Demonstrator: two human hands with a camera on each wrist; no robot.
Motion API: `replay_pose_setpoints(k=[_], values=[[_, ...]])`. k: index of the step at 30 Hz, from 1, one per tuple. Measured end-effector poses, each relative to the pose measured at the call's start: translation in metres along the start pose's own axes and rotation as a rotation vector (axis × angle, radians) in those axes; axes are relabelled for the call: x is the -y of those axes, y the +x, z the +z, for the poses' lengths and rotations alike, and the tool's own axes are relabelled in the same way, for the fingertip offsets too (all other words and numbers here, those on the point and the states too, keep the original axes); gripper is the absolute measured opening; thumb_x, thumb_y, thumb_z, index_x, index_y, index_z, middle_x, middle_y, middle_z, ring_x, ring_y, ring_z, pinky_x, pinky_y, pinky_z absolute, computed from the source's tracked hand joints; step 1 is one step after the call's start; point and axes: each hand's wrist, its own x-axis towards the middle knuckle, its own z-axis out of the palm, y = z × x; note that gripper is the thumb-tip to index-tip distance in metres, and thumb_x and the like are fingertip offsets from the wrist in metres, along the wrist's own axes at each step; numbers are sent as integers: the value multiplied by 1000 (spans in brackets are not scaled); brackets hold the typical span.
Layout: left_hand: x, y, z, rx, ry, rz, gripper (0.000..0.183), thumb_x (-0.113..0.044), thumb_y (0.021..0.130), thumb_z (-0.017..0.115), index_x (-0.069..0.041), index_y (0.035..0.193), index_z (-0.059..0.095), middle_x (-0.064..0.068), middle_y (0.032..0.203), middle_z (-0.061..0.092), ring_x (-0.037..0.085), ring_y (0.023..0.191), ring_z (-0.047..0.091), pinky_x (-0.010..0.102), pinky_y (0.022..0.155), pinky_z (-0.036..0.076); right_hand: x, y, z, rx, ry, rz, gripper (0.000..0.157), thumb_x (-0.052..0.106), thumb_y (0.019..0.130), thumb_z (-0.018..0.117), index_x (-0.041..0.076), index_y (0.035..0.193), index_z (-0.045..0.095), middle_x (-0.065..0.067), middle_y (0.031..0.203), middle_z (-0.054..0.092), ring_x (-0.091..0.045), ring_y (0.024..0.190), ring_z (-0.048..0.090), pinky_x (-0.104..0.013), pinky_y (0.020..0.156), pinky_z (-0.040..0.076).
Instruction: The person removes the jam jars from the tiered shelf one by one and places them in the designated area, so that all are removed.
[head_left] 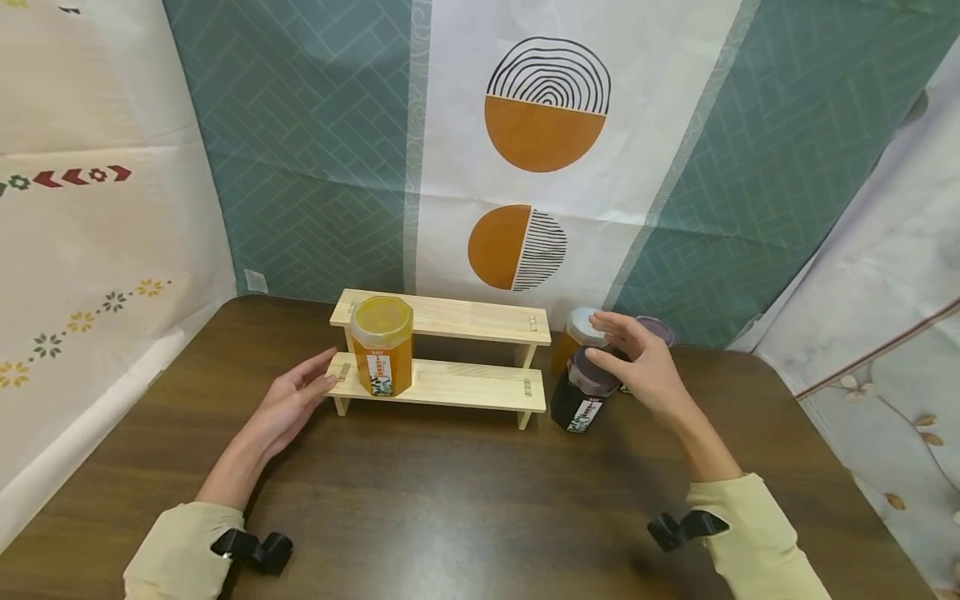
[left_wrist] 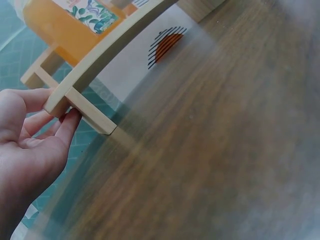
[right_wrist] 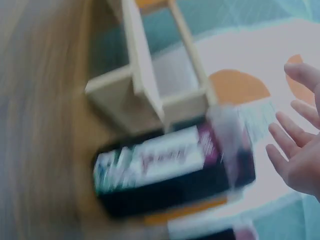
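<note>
A two-tier wooden shelf [head_left: 465,383] stands on the table, with an orange jar [head_left: 395,358] upright at the left of its lower step. My left hand [head_left: 288,404] grips the left end of that step; in the left wrist view the thumb lies on top of the board and the fingers curl underneath. Over by the shelf's right end stands a dark jar with a purplish lid [head_left: 573,404]. My right hand [head_left: 637,358] is raised above and beside this jar, fingers spread and holding nothing. In the right wrist view its fingers [right_wrist: 290,132] are apart from the jar's lid.
Behind the dark jar are another orange jar with a whitish lid [head_left: 564,350] and a second purple-lidded jar [head_left: 656,327], partly hidden by my right hand. A patterned cloth [head_left: 330,167] hangs behind the brown table [head_left: 450,517].
</note>
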Motion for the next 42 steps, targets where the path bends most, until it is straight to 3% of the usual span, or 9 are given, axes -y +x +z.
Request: replay_pose_setpoints(k=[6,15,25,32,37,42], values=[[1,1,0,0,-4,-6,67,-21,102,52,-1,154,15,22,153,17,19,129,34,25,105,34,19,15,33,7,184,-10,35,1,92,63,-9,125,54,-16,132,54,-32,122,49,-27,94,46],[3,5,4,3,-28,10,66,-19,102,52,1,153,16,22,152,20,15,124,38,16,96,38,30,44,98,94,189,-98,36,0,89,66,-6,123,55,-21,126,55,-31,117,52,-44,104,38],[5,7,4,15,-33,14,66,-19,102,52,1,153,16,22,153,19,17,128,36,20,101,35,45,73,163,164,256,-6,56,8,84,74,-7,132,49,-22,130,53,-25,120,50,-28,102,40],[4,4,0,19,-18,6,67,-22,102,51,0,154,15,21,155,15,22,134,29,33,111,27,56,84,207,215,308,73,76,13,80,79,5,145,39,-7,134,49,-22,118,51,-31,96,45],[3,2,-1,25,-12,8,67,-23,102,51,-1,154,15,20,155,17,17,131,33,30,109,30,56,84,226,166,300,96,79,16,75,84,10,142,42,-2,117,57,-17,100,58,-32,84,50],[1,3,0,18,-29,12,67,-22,102,52,0,153,15,20,154,18,15,128,36,23,104,34,48,83,230,123,314,33,74,17,74,85,11,138,47,2,111,60,-14,96,59,-31,82,52]])
